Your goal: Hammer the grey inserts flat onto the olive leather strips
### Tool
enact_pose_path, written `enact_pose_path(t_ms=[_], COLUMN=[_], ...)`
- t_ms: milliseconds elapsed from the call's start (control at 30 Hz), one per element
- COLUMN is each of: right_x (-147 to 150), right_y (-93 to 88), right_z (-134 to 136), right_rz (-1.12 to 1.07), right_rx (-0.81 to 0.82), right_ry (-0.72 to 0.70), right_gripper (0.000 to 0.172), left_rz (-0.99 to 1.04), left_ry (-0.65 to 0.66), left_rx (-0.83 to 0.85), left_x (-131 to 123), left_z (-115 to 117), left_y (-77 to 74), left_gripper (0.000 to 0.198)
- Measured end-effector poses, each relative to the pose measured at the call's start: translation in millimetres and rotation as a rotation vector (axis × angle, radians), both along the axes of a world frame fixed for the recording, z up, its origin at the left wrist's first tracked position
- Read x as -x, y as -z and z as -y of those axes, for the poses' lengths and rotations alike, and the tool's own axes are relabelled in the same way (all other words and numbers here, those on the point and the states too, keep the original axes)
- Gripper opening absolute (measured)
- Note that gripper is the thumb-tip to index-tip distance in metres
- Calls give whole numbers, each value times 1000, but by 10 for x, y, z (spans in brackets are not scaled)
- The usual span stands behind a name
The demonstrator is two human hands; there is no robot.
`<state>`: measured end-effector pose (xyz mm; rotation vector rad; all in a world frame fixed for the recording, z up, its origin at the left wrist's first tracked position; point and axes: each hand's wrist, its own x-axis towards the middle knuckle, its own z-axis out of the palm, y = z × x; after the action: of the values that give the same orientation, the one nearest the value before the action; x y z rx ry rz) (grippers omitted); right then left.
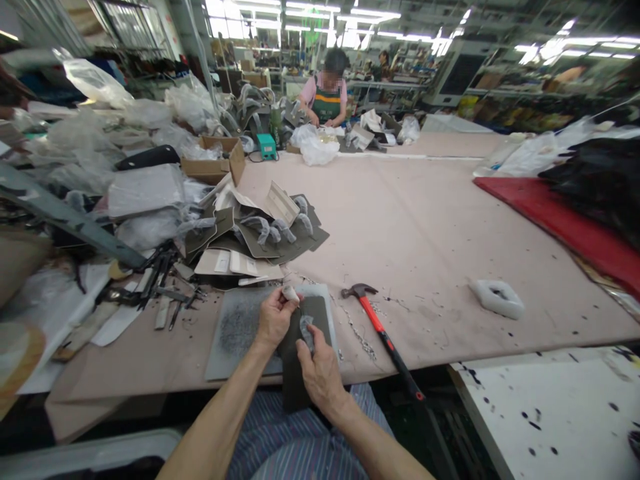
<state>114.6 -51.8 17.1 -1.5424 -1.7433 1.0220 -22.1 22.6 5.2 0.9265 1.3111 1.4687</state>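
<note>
Head cam: R hand (321, 373) has thumb & fingers round the plastic-wrapped handle (306, 327) of a dk olive panel (296, 387), partly on grey slab (235, 337), lower end past tabletop (400, 220) edge. L hand (274, 321) near panel top, fingers narrow; can't tell if white bit (290, 294) is held or finger wrap. Claw hammer (373, 313) R of slab.

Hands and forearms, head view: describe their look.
Both forearms show bare, without sleeves. Left hand and right hand are ungloved, and neither wrist shows a watch. The white piece at the left hand may be a finger cover; I can't tell.
</note>
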Motion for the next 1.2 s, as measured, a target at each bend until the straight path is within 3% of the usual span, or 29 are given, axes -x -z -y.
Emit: enact_pose_path(t_ms=[167, 333, 433, 533, 633, 733, 900, 1000, 1067, 1200], right_x=[-47, -195, -444, -836, -1258, -1555, -1695, -1696, -1682, -1574], right_y=[51, -72, -94, -8, 129, 240, 268, 195, 122, -41], right_z=[-14, -66, -165, -321, -460, -522, -557, -615, -650, -660], right_rz=[14, -17, -4, 139, 425, 676, 781, 689, 508, -283], right_rx=[-11, -16, -104, -235, -312, -237, -68, 28, 161, 644], right_ry=[-5, -61, 37, 181, 242, 214, 113, 110, 121, 183], right_gripper=[45, 44, 42, 39, 37, 33, 23, 18, 12, 10], left_rz=[-37, -151, -189, -191, -195, -223, -300, -403, -468, -579], left_ry=[48, 92, 102, 107, 103, 103, 118, 98, 89, 142], left_rx=[7, -7, -9, -8, -2, 1, 1, -2, -24, -116], left_x=[-52, -16, -32, -52, -60, -65, -86, -106, -118, -126], left_z=[-44, -14, -12, -18, -23, -22, -8, 9, 24, 45], left_y=[126, 119, 103, 99, 100, 89, 42, 30, 35, 60], left_gripper=[29, 24, 23, 22, 23, 22, 18, 16, 14, 15])
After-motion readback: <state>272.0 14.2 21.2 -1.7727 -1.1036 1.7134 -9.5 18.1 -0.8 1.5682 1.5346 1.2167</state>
